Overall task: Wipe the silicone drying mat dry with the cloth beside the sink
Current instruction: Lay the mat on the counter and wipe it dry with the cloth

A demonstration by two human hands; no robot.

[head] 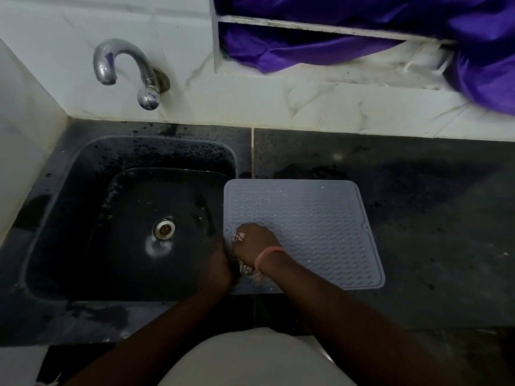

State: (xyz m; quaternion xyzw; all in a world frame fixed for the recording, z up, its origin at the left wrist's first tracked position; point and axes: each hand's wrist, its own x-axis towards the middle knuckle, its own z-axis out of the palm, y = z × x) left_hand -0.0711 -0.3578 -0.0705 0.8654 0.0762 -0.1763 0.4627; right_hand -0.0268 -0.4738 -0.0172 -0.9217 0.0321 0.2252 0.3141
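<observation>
A grey silicone drying mat (pixel 306 218) with a wavy ribbed surface lies flat on the dark counter, just right of the sink. My right hand (pixel 256 242), with a pink band on the wrist, presses a bunched white patterned cloth (pixel 246 270) onto the mat's near left corner; most of the cloth is hidden under the hand. My left hand (pixel 220 264) is closed at the mat's left edge, where it meets the sink rim. Whether it grips the mat or only rests there is hidden in shadow.
The dark sink (pixel 131 218) with a round drain (pixel 164 229) is on the left, a chrome tap (pixel 125 71) on the white tiled wall above it. Dark stone counter (pixel 432 218) stretches right of the mat. Purple fabric (pixel 418 37) hangs at a window ledge behind.
</observation>
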